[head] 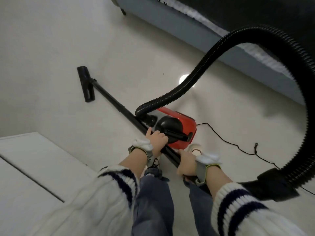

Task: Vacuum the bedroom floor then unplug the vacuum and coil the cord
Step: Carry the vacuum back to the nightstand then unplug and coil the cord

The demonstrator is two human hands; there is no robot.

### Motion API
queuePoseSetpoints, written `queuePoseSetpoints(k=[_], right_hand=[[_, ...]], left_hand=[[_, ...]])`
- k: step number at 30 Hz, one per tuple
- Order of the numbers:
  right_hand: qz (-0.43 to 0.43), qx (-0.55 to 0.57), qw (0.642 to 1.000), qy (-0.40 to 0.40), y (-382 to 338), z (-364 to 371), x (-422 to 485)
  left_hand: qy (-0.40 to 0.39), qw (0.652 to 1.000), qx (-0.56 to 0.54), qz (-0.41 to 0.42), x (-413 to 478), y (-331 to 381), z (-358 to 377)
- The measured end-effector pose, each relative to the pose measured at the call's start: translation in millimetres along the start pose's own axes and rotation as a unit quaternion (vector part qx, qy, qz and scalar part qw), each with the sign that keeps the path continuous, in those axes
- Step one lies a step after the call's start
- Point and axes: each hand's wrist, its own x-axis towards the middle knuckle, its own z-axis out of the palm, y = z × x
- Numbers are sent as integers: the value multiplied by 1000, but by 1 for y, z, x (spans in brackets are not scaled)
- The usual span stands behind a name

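A long black wand (110,99) runs from my hands out to a black floor nozzle (85,83) lying on the pale floor at the centre left. My left hand (157,141) grips the wand higher up, index finger stretched along it. Closer to me, my right hand (186,162) grips the wand's lower end. The red and black canister vacuum (175,127) sits on the floor just beyond my hands. Its ribbed black hose (204,65) loops up to the right and comes back to the handle. A thin black cord (238,146) trails from the canister to the right.
A grey bed frame (196,29) with dark bedding runs along the upper right. A white door or cabinet panel (34,167) stands at the lower left. A round light reflection (184,79) shines on the floor. My jeans and a shoe show below my hands.
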Motion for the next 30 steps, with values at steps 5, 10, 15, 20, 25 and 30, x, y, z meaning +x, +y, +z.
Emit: queuePoseSetpoints(k=[5,10,15,20,25,30], right_hand=[[11,108,992,-70,-8,-15,-3],[30,203,966,-155,-14,-31,-11],[42,251,949,-188,-15,-36,2],[17,424,895,-137,-14,-32,19],[87,320,943,27,11,-24,98],[82,208,975,13,14,-32,136]], left_hand=[[42,999,-8,5,-8,-7,-9],[32,999,-7,30,-7,-11,-17],[93,995,-36,14,-5,-19,-8],[57,997,-2,61,7,-27,-2],[50,996,-13,76,33,-35,20],[59,993,4,102,50,-20,17]])
